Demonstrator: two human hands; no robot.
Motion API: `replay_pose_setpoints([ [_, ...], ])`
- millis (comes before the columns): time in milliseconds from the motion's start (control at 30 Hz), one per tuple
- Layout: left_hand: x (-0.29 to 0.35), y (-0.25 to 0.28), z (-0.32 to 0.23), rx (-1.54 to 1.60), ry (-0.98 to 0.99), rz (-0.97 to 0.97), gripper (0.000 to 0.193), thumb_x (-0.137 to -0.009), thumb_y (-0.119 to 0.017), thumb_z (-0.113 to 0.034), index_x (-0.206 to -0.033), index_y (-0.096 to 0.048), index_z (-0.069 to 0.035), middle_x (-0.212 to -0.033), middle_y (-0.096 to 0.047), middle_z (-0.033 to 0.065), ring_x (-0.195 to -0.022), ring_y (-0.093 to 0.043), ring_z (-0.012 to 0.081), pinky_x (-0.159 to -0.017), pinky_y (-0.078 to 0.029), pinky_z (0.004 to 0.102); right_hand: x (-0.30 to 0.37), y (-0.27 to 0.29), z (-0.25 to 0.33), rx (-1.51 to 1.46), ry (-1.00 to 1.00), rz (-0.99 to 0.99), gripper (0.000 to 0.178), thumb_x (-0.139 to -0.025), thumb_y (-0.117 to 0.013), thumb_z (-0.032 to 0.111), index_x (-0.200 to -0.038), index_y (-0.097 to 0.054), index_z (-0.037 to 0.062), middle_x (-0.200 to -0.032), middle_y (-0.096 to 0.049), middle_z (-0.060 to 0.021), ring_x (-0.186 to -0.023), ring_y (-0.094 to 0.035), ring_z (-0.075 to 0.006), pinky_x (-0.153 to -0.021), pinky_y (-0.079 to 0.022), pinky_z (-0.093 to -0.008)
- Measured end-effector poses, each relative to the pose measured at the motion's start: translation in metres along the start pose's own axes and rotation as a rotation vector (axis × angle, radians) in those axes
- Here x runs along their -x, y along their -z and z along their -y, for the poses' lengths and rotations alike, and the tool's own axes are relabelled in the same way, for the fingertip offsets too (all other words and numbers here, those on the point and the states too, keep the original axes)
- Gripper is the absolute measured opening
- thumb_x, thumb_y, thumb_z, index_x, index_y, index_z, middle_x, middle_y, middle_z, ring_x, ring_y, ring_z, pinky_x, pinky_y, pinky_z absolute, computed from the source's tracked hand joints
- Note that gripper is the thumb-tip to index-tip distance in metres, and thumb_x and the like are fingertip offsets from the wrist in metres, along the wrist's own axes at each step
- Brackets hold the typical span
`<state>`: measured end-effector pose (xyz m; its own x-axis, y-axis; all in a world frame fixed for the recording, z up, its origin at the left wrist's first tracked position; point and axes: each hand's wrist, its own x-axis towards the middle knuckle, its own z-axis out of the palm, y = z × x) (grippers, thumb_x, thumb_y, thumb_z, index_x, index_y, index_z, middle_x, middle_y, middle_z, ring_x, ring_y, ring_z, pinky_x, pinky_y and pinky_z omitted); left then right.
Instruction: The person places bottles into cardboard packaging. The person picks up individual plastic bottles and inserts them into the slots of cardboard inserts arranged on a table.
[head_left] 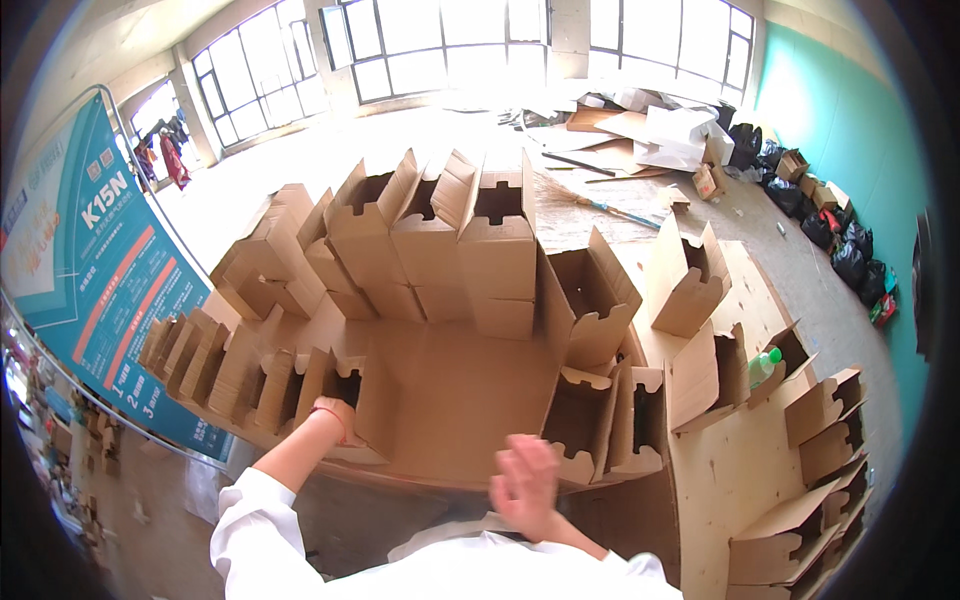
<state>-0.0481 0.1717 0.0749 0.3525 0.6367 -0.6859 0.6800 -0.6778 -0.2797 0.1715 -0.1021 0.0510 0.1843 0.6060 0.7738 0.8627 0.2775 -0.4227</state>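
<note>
White long sleeves (loose, pushed back) and a red band on the left wrist.

A large flat sheet of brown corrugated cardboard serves as the work surface, laid over what appears to be a light plywood tabletop that shows bare at the right. Directly on the sheet stand rows of folded brown cardboard boxes with open flaps along the far edge, a line of flatter folded cartons on the left, and two open notched boxes at the near right. On the plywood lie more half-folded brown cartons, one holding a clear plastic bottle with a green cap.
</note>
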Motion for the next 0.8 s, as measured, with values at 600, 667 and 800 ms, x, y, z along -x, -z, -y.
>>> replay_pose_setpoints([
  [600, -0.088, -0.079, 0.058, 0.154, -0.059, 0.223, 0.032, -0.087, -0.056, -0.016, -0.118, -0.06, -0.008, -0.105, -0.068, 0.0149, -0.09, -0.067, 0.0304, -0.072, -0.054, 0.0403, -0.037, -0.198, 0.061, -0.083, 0.376, 0.684, 0.053, -0.078, -0.067, 0.024, -0.126, -0.053, 0.0044, -0.132, -0.049, -0.0118, -0.131, -0.038, -0.0288, -0.114, -0.026, -0.0445],
  [667, -0.113, -0.089, 0.055, 0.13, -0.063, 0.275, 0.033, -0.087, -0.057, -0.016, -0.119, -0.059, -0.008, -0.106, -0.068, 0.0148, -0.092, -0.067, 0.0304, -0.073, -0.053, 0.0404, -0.034, -0.2, 0.062, -0.076, 0.388, 0.643, 0.048, -0.08, -0.064, 0.022, -0.124, -0.055, 0.0042, -0.129, -0.05, -0.0121, -0.13, -0.039, -0.0291, -0.113, -0.027, -0.0437],
  [800, -0.132, -0.103, 0.04, 0.354, -0.103, 0.079, 0.034, -0.087, -0.058, -0.016, -0.12, -0.058, -0.007, -0.108, -0.067, 0.0146, -0.096, -0.066, 0.0303, -0.075, -0.053, 0.0405, -0.03, -0.2, 0.056, -0.031, 0.313, 0.592, 0.044, -0.084, -0.057, 0.018, -0.126, -0.054, 0.0045, -0.129, -0.05, -0.0129, -0.132, -0.038, -0.0297, -0.113, -0.028, -0.0427],
])
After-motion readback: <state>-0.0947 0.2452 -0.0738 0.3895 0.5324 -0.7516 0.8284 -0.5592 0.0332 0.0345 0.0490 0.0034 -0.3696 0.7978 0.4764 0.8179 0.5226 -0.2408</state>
